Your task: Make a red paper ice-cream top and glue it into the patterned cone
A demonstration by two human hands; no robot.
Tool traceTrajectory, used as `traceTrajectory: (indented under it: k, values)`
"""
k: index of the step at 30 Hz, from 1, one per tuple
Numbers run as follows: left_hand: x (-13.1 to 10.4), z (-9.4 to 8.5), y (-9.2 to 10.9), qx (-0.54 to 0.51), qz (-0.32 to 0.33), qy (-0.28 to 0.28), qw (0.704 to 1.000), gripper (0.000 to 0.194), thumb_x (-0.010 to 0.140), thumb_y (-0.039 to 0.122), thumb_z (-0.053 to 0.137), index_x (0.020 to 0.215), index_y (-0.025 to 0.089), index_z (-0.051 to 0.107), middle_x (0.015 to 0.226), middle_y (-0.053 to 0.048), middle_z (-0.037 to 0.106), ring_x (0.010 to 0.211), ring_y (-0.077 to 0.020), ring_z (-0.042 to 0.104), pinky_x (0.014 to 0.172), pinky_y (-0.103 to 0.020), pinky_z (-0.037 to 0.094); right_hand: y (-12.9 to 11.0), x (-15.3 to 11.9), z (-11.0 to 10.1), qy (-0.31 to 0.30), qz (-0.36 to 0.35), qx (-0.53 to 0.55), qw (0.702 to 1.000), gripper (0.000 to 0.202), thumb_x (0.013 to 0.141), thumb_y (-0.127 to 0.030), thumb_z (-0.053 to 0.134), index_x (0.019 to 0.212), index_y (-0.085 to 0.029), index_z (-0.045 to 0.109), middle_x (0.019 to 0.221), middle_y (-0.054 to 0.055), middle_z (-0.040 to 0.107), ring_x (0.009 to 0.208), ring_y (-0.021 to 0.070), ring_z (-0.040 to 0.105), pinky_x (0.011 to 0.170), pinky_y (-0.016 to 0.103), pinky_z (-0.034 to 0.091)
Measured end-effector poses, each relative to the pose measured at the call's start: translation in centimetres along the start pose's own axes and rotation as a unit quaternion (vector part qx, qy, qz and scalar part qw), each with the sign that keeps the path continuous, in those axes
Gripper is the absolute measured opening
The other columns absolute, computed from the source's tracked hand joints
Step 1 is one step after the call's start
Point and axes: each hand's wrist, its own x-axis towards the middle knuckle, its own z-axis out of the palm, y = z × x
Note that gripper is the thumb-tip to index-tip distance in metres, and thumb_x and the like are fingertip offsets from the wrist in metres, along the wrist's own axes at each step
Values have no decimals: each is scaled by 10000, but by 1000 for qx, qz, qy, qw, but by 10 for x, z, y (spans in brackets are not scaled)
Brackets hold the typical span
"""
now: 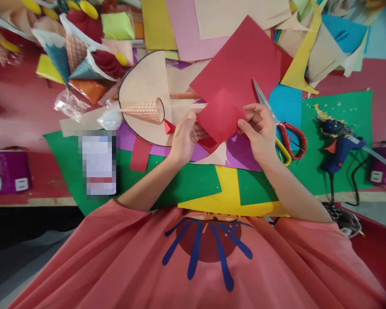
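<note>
A small square of red paper is held between my two hands, over a larger red sheet. My left hand grips its left corner, the fingers partly under it. On the right corner, my right hand pinches the paper between thumb and fingers. Scissors with red and yellow handles lie just right of my right hand, blades pointing up and left. Left of my left hand, a checked paper cone rests on a cream half-round sheet, with a small red folded piece beside it.
A phone lies at the left on green paper. A blue glue gun with a cord is at the right. Wrapped paper cones stand at the upper left. Paper scraps cover the upper right.
</note>
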Motion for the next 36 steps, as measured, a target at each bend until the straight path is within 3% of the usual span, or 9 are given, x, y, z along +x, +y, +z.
traceTrajectory:
  k: [4, 10, 13, 17, 22, 28, 33, 36]
  values:
    - [-2, 3, 8, -47, 0, 13, 999, 293, 789, 478, 620, 785, 207, 509, 647, 28, 602, 734, -160, 700, 673, -288, 604, 6, 1, 1, -5, -12, 71, 997, 236, 829, -389, 684, 997, -303, 542, 754, -49, 533, 584, 103, 565, 587, 285, 514]
    - [-7, 7, 5, 0, -11, -26, 1000, 378, 727, 460, 760, 936, 227, 550, 756, 44, 634, 542, -71, 599, 503, -189, 525, -6, -3, 5, -27, -53, 54, 997, 46, 854, -297, 655, 855, -254, 641, 784, -19, 625, 676, 122, 616, 627, 292, 517]
    - [-8, 4, -2, 31, -13, -60, 998, 465, 721, 562, 735, 1026, 248, 576, 835, 26, 659, 563, -74, 620, 513, -192, 524, -12, -7, 4, -43, -62, 4, 997, 100, 874, -244, 611, 848, -248, 707, 798, 3, 660, 762, 153, 645, 686, 317, 525]
    - [-7, 1, -8, 61, -47, -97, 992, 497, 763, 649, 641, 1027, 231, 586, 623, 42, 601, 475, -83, 582, 430, -185, 464, -13, -10, 3, -53, -76, -28, 995, 173, 865, -182, 592, 877, -280, 734, 809, 7, 666, 784, 171, 643, 719, 341, 530]
    - [-7, 7, 4, 59, -75, -126, 988, 524, 747, 665, 642, 979, 205, 544, 538, 66, 578, 427, -72, 557, 434, -179, 471, -11, -11, 2, -68, -133, -78, 986, 338, 822, -78, 529, 946, -306, 746, 762, -6, 587, 743, 153, 601, 697, 338, 520]
    - [-9, 12, 13, 103, -82, -111, 985, 512, 710, 631, 699, 893, 186, 524, 447, 97, 522, 324, -51, 472, 338, -160, 367, -12, -13, 6, -81, -103, -35, 991, 198, 874, -190, 572, 1018, -278, 673, 808, -4, 609, 760, 144, 596, 697, 313, 505]
    - [-10, 12, 13, 124, -58, -67, 988, 505, 677, 641, 719, 716, 188, 499, 371, 100, 458, 270, -35, 395, 288, -151, 274, -16, -12, 10, -90, -26, 112, 989, 399, 796, -346, 722, 1131, -331, 506, 698, -63, 551, 605, 115, 566, 569, 269, 478]
    - [-8, 11, 13, 132, -29, -44, 990, 519, 676, 655, 710, 652, 191, 477, 351, 98, 442, 256, -28, 367, 281, -150, 220, -18, -11, 8, -84, 2, 126, 989, 359, 821, -437, 678, 1112, -314, 509, 697, -60, 588, 587, 116, 588, 585, 286, 510]
